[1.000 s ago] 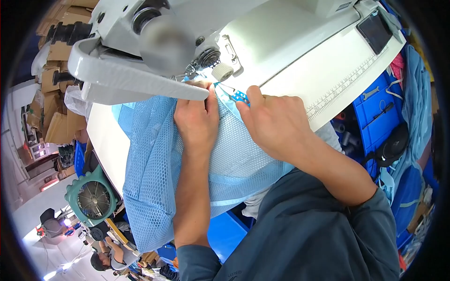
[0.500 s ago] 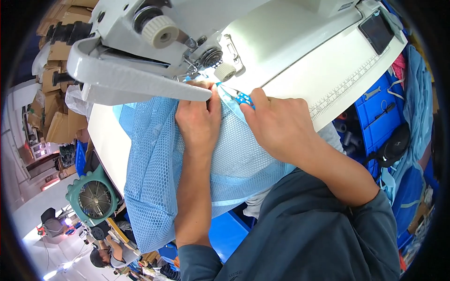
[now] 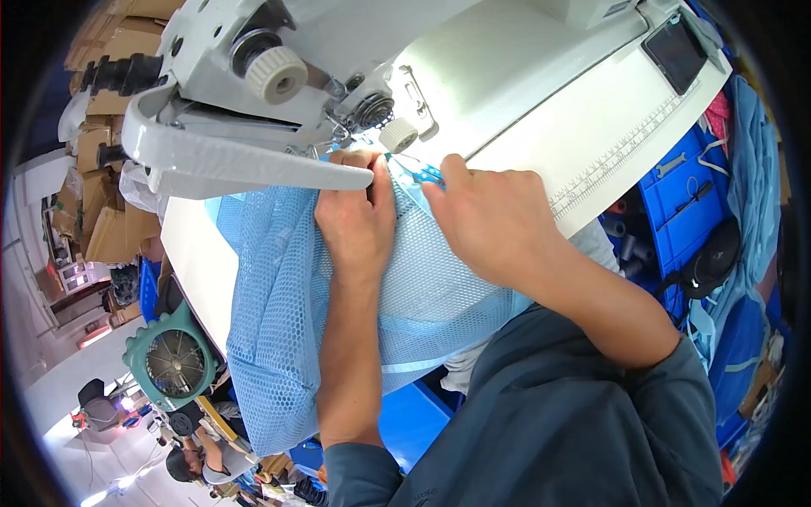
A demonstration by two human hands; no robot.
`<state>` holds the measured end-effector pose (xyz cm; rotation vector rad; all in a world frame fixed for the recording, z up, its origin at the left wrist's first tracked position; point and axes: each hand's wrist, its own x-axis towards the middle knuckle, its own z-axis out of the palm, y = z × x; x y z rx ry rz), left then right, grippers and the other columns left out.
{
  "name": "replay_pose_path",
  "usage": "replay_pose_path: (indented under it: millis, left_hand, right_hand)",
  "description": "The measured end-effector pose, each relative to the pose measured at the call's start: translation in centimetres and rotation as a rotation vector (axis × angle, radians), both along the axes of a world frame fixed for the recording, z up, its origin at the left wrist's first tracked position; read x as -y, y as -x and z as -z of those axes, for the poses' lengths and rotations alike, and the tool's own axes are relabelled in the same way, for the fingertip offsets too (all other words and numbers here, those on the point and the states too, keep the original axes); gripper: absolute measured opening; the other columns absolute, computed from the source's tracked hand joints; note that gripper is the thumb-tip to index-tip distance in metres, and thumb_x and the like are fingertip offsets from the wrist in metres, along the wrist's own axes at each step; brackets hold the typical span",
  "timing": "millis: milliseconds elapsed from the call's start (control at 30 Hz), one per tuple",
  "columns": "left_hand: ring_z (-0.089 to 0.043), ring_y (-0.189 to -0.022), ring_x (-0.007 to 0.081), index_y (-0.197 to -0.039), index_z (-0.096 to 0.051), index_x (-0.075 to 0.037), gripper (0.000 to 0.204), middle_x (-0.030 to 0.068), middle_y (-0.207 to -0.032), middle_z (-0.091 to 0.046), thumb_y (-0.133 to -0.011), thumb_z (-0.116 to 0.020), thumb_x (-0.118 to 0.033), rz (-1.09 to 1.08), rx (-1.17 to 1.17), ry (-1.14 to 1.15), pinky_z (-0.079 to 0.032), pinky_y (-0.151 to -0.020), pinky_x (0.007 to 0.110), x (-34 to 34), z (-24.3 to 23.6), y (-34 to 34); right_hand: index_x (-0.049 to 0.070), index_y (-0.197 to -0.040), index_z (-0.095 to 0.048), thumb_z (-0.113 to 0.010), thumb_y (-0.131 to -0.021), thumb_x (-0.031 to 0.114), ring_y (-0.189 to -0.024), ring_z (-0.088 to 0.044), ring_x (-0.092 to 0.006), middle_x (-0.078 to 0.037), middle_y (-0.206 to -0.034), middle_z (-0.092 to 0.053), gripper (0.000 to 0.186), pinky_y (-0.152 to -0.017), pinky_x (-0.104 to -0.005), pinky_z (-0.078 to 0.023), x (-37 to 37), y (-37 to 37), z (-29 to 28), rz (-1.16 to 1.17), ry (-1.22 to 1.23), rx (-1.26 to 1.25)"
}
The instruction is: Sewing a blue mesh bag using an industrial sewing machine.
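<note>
Light blue mesh fabric (image 3: 439,262) hangs over the front edge of the sewing machine table (image 3: 196,262) and droops at the left. Close below the sewing machine's (image 3: 473,76) needle area, my left hand (image 3: 356,215) pinches the fabric's edge; the machine's white arm guard partly hides its fingertips. My right hand (image 3: 494,215) is closed round small blue thread snips (image 3: 429,175) with a white pattern on the handle. The snips' thin metal blades point left to the fabric edge beside my left fingertips. Whether the blades touch a thread is too small to tell.
A dark phone (image 3: 676,55) lies at the table's far right, above a printed ruler scale. Blue trays with a wrench (image 3: 672,165), a screwdriver and thread spools sit at the right, near a black pouch (image 3: 711,260). A green fan (image 3: 173,359) stands left; another person is beyond it.
My right hand has shifted slightly left and up with the snips, nearer to my left fingertips. My left hand keeps its pinch on the fabric. The whole view has shifted a little.
</note>
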<state>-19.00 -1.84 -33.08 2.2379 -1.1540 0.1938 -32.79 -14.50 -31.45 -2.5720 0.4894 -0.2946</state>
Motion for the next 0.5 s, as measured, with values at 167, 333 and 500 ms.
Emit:
replay_pose_path:
  millis: [167, 333, 500]
  left_hand:
    - [-0.068, -0.092, 0.0390, -0.104, -0.067, 0.000, 0.006, 0.0178, -0.103, -0.069, -0.099, -0.071, -0.003, 0.014, -0.034, 0.047, -0.055, -0.082, 0.048, 0.08, -0.08, -0.32]
    - [-0.067, -0.093, 0.0384, -0.102, -0.067, 0.001, 0.004, 0.0175, -0.100, -0.069, -0.100, -0.069, -0.002, 0.028, -0.019, 0.056, -0.055, -0.083, 0.048, 0.32, -0.28, -0.24]
    - [-0.068, -0.093, 0.0368, -0.102, -0.067, 0.000, 0.004, 0.0161, -0.101, -0.070, -0.100, -0.070, -0.002, 0.031, -0.024, 0.051, -0.055, -0.082, 0.047, 0.18, -0.30, -0.18]
  right_hand:
    - [0.005, -0.098, -0.060, -0.067, -0.106, 0.029, -0.053, -0.070, -0.0300, -0.010, -0.060, -0.067, 0.026, -0.050, -0.0436, -0.051, 0.39, 1.23, -0.14, -0.009, -0.011, 0.040]
    - [0.005, -0.098, -0.060, -0.069, -0.105, 0.028, -0.053, -0.069, -0.0299, -0.010, -0.060, -0.066, 0.026, -0.049, -0.0429, -0.050, 0.45, 0.86, -0.10, -0.026, -0.017, 0.078]
    - [0.005, -0.099, -0.060, -0.067, -0.107, 0.029, -0.056, -0.072, -0.0307, -0.011, -0.064, -0.070, 0.026, -0.052, -0.0437, -0.052, 0.37, 0.42, -0.06, -0.018, -0.035, 0.043]
